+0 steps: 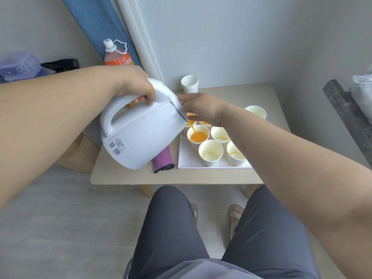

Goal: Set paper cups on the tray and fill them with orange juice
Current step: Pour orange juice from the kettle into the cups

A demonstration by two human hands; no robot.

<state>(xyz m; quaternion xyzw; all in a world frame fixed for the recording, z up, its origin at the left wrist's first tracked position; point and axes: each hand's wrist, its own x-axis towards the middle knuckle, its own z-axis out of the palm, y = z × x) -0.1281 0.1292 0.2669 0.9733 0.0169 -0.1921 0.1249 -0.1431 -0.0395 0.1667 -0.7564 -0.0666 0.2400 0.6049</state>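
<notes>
the left hand [132,83] is curled round the handle of a white kettle [145,133], held above the table [201,176] just left of the tray [185,160]. the kettle is tipped over, its long axis running from the base at near left to the spout at far right, spout aimed down. a thin stream of juice [193,128] falls into a cup [198,135] on the tray. the right hand [203,109] touches the lid edge by the spout; whether it grips cannot be told.
</notes>
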